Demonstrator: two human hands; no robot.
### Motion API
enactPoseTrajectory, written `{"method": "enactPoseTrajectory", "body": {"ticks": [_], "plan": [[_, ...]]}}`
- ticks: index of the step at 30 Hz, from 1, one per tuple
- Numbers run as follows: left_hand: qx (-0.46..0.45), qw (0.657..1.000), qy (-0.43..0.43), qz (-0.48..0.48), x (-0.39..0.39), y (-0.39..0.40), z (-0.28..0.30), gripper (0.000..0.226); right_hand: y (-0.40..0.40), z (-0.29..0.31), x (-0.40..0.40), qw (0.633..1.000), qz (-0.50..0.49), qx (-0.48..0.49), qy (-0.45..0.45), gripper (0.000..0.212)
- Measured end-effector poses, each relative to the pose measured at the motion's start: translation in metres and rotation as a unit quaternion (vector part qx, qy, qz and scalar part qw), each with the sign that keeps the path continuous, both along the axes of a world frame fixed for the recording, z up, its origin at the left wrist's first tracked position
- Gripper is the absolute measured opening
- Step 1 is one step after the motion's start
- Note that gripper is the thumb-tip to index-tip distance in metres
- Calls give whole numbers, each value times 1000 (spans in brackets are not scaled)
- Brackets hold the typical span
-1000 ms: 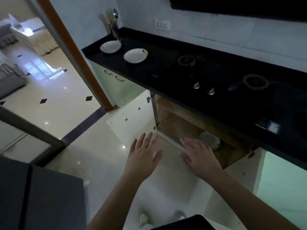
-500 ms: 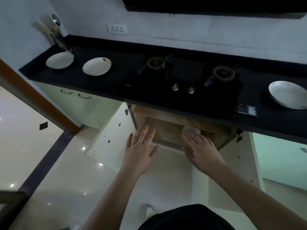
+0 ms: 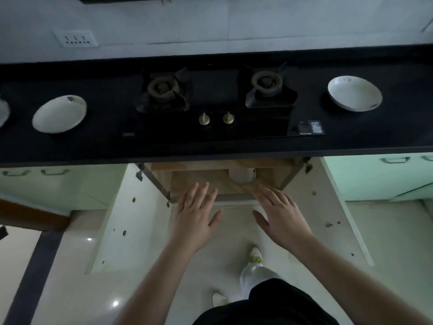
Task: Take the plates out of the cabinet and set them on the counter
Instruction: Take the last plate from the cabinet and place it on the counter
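A white plate (image 3: 241, 175) lies inside the open cabinet (image 3: 199, 181) under the black counter (image 3: 105, 146), partly hidden by the counter's edge. My left hand (image 3: 195, 214) hovers palm down at the cabinet's front rail, fingers apart, holding nothing. My right hand (image 3: 280, 212) reaches toward the plate, fingertips just short of it, also holding nothing. On the counter stand a white plate on the left (image 3: 59, 113) and a white plate on the right (image 3: 355, 93). A third plate (image 3: 3, 112) shows at the far left edge.
A two-burner gas hob (image 3: 215, 99) with two brass knobs fills the counter's middle. Both cabinet doors (image 3: 117, 214) (image 3: 332, 207) stand swung open on either side of my arms. A wall socket (image 3: 76, 38) sits above. My feet (image 3: 254, 254) are on the tiled floor.
The view has swung right and squared up to the hob; the right-hand plate on the counter has come into view. Both hands stayed open, and now reach into the cabinet opening toward the plate inside.
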State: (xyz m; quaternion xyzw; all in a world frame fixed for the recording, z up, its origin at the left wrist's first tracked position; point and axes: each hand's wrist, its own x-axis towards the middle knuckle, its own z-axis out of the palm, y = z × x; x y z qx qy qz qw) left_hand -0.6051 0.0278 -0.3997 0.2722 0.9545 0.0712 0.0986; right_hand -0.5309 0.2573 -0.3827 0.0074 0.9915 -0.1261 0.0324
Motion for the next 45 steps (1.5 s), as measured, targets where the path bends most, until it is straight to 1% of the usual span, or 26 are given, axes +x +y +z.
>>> {"method": "enactPoseTrajectory", "body": {"ticks": [2,6,9,12,18,22,27,30,33,36,39,43,45], "plan": [[-1,1000,-12,-22,-12,10,-6,71,7,-9,-6,1000,-11,1,0,49],[-42,996,-9,-72,-43,31,-36,66,25,-42,-31,999,-24,-2,-24,49],[-56,995,-2,-78,-67,50,-67,65,40,-73,-56,999,-21,1,-40,50],[-55,996,-16,-75,-87,70,-105,66,52,-107,-79,999,-11,-1,-50,52],[-65,992,-59,-87,-112,103,-210,65,72,-201,-110,997,-20,5,-71,55],[-66,991,-43,-103,-130,117,-289,68,87,-278,-130,996,-37,3,-85,57],[-46,994,-59,-77,-169,127,-387,64,109,-371,-158,997,-43,53,-44,63],[-34,996,-34,-76,-189,133,-436,65,119,-419,-179,997,-38,68,-18,59],[-26,997,-10,-77,-210,143,-483,65,124,-463,-201,995,-40,89,-21,57],[6,996,20,-82,-225,154,-522,61,133,-507,-219,993,-55,101,-15,57],[-15,996,34,-83,-244,161,-557,62,144,-547,-236,992,-53,111,-14,58],[-8,997,28,-67,-263,165,-598,63,162,-596,-252,991,-70,115,-9,57],[-12,996,54,-67,-268,163,-617,64,172,-616,-257,988,-75,138,-12,58]]}}
